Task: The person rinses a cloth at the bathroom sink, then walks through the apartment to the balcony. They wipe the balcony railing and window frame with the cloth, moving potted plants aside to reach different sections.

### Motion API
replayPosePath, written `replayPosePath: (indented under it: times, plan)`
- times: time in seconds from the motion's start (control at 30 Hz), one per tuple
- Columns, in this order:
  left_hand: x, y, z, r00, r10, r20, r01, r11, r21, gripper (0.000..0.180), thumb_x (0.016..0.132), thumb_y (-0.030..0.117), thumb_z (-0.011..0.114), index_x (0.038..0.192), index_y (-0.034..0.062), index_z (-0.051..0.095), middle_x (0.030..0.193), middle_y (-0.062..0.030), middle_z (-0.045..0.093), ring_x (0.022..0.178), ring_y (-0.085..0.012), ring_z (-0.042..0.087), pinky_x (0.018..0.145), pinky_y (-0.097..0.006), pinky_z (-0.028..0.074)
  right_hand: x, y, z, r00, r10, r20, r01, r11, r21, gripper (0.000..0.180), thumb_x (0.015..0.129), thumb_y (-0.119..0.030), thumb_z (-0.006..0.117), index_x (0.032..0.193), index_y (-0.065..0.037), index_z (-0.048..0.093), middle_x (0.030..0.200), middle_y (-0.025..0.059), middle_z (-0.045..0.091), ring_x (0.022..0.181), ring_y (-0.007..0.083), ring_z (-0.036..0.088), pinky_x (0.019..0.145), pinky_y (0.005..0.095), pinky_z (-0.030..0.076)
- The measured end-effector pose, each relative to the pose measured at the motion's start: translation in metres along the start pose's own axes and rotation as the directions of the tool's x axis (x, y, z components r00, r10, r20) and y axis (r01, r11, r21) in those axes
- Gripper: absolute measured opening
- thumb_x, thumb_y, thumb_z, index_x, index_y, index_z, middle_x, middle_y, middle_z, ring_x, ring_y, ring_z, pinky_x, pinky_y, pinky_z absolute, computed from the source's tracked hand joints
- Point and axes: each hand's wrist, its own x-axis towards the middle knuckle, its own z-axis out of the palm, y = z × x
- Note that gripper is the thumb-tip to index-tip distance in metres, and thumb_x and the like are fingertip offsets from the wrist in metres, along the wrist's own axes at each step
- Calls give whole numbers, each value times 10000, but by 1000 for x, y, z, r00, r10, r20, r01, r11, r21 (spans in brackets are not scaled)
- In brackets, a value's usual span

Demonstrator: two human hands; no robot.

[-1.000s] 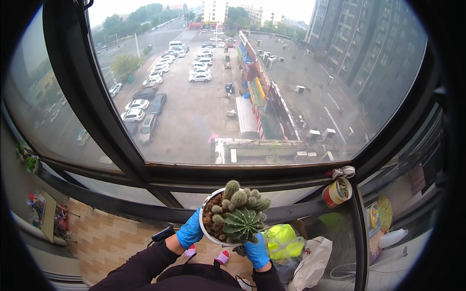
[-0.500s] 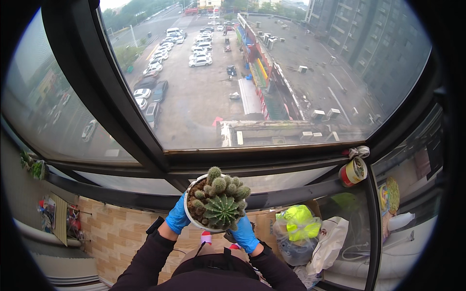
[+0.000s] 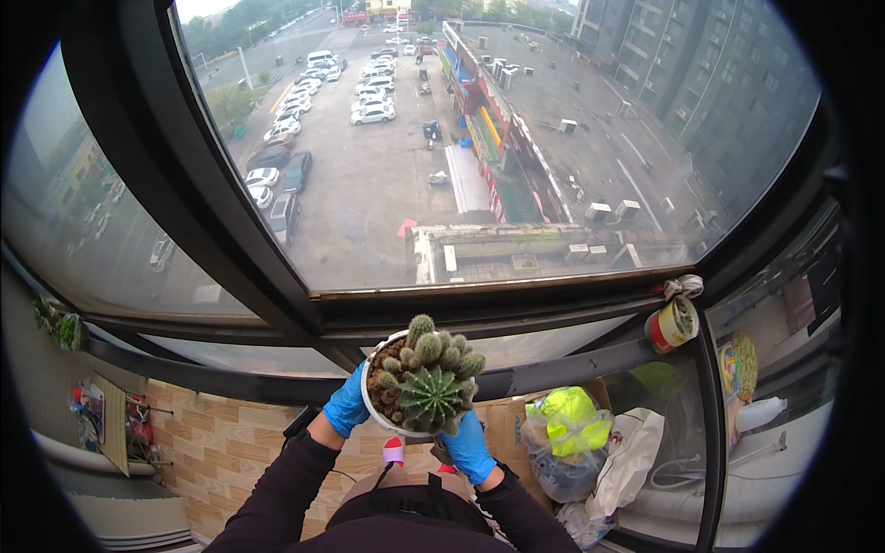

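Observation:
A potted cactus (image 3: 430, 387) is held up between my two hands in front of the window. It has one ribbed green stem and several small spiny offshoots, with brown soil on the left inside a white pot rim (image 3: 368, 402). My left hand (image 3: 346, 404), in a blue glove, grips the pot's left side. The right hand (image 3: 471, 448), gloved in blue too, holds it from the lower right. Both sets of fingertips are mostly hidden behind the pot.
A dark window frame (image 3: 498, 290) and its lower rail cross ahead. On the right are a cardboard box (image 3: 506, 433), a bag with bright yellow cloth (image 3: 573, 422), a white bag (image 3: 630, 453) and a red-and-yellow tin (image 3: 672, 324). A folding stool (image 3: 114, 424) stands left on the wooden floor (image 3: 221, 442).
The potted cactus and both my hands have shifted slightly to the right in the picture. The view outside has moved a little to the left. Both hands keep their grip.

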Motion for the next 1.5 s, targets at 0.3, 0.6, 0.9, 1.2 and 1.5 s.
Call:
replayPosePath:
  times: [0.3, 0.6, 0.9, 1.2, 1.5]
  plan:
    - [6, 4, -3, 1000, 4, 23, -6, 997, 80, 588, 935, 334, 559, 1425, 75, 361, 1395, -133, 464, 1229, -246, 512, 1023, -394, 451, 3, -15, -2, 987, 162, 2, -162, 987, -23, 532, 847, -111, 682, 1294, -33, 404, 1192, 114, 574, 1060, 195, 574, 894, 308, 459]
    - [8, -5, -9, 999, 44, 25, -45, 998, 33, 654, 915, 410, 572, 1432, 77, 348, 1416, -146, 436, 1248, -266, 494, 1030, -412, 446, 6, -15, -2, 990, 140, -5, -140, 989, -44, 583, 821, -100, 709, 1310, -36, 398, 1224, 108, 565, 1095, 198, 563, 911, 312, 457]
    - [2, -23, -14, 993, 108, -46, -115, 974, -195, 578, 960, 379, 494, 1424, 67, 352, 1409, -147, 440, 1255, -270, 483, 1044, -431, 433, -3, -20, -23, 980, 169, 105, -160, 983, -91, 639, 826, -109, 717, 1365, -25, 384, 1240, 111, 554, 1072, 185, 563, 899, 308, 464]
    - [-4, -35, -14, 968, 126, -216, -161, 975, -154, 555, 985, 465, 404, 1391, 86, 414, 1338, -115, 519, 1178, -215, 547, 999, -374, 469, -14, -73, -110, 956, 291, -26, -278, 935, 221, 676, 722, 59, 712, 1340, 40, 437, 1353, 184, 486, 1224, 251, 504, 1019, 332, 429]
    - [-6, -46, -12, 959, 74, -272, -164, 933, -321, 612, 968, 508, 413, 1380, 55, 426, 1305, -127, 545, 1137, -216, 577, 971, -368, 494, 5, -102, -125, 784, -402, -473, 253, 903, -348, 254, 858, 44, 584, 1095, -18, 516, 1320, 141, 519, 998, 148, 550, 902, 272, 450]
